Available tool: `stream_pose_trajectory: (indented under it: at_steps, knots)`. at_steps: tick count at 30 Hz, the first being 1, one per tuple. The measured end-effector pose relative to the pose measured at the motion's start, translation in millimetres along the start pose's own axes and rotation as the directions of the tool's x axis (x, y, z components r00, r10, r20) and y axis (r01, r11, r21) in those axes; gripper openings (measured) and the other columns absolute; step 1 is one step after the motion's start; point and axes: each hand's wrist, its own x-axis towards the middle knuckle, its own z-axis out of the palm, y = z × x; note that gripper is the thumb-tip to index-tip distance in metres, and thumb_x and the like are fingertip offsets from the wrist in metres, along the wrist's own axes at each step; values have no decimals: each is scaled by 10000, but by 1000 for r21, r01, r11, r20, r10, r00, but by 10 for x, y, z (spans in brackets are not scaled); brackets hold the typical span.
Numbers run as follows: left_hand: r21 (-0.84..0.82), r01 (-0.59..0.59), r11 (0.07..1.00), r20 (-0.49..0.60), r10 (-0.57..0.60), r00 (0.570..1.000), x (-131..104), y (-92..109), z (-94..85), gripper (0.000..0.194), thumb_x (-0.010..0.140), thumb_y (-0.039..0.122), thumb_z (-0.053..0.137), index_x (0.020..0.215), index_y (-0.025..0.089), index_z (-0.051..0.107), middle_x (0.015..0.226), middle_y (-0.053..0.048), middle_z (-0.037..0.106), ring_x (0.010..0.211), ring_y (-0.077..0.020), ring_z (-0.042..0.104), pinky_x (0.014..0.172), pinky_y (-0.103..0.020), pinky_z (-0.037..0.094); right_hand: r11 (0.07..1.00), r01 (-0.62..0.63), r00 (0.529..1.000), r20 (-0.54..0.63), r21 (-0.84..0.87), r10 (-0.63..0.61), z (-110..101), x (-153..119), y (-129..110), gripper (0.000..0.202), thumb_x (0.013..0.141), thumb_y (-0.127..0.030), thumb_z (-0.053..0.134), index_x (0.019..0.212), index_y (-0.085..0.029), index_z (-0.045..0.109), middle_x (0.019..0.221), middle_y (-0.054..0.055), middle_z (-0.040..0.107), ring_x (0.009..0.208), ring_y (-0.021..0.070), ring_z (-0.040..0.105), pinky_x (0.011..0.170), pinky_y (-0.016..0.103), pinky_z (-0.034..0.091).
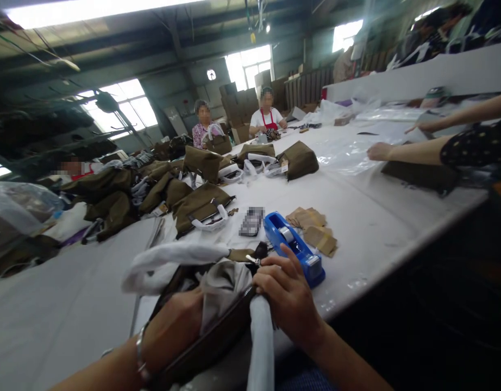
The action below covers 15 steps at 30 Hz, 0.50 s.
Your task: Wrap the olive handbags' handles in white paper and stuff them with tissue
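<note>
An unzipped olive handbag (pixel 218 339) with a pale lining (pixel 226 288) lies at the table's near edge. Its handles, one a wrapped handle (pixel 262 336), are covered in white. My left hand (pixel 179 315), a bracelet at its wrist, reaches into the bag; its fingers are hidden by the lining. With fingers curled, my right hand (pixel 289 293) grips the bag's rim beside the zipper end, its index finger lifted. Just beyond that hand sits a blue tape dispenser (pixel 293 244).
Brown paper tags (pixel 315 228) and a blurred phone-like object (pixel 251 221) lie past the bag. Several olive handbags (pixel 201 203) are heaped farther left. At right, a co-worker's hands (pixel 381 152) rest near clear plastic sheets (pixel 344 155). Other people sit at the far side.
</note>
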Motion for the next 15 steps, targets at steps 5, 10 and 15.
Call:
stream_pose_trajectory:
  at_steps: [5,10,15]
  knots:
    - [-78,281,957,-324,-291,900,-334,-253,-129,214,743,204,549,878,237,712,867,-32,793,744,-249,756,675,-323,613,987,-33,999,21,154,30,-19,-12,75,185,996,-106,503,1049,-242,617,1018,9,738,1157,191,607,1215,439,286]
    - [26,24,999,-241,-17,970,-192,-158,-123,188,881,155,516,908,226,688,929,-45,773,796,-204,726,705,-272,580,893,-71,997,-4,445,82,100,-26,6,198,1020,-201,421,904,-228,580,842,29,663,953,213,651,1113,482,380]
    - [89,-257,962,148,243,959,163,33,-27,162,860,64,542,838,190,641,837,-48,737,709,-203,682,615,-283,536,882,-52,984,-128,469,126,271,22,-161,246,1036,-226,384,878,-225,572,803,24,662,902,209,661,1102,483,367]
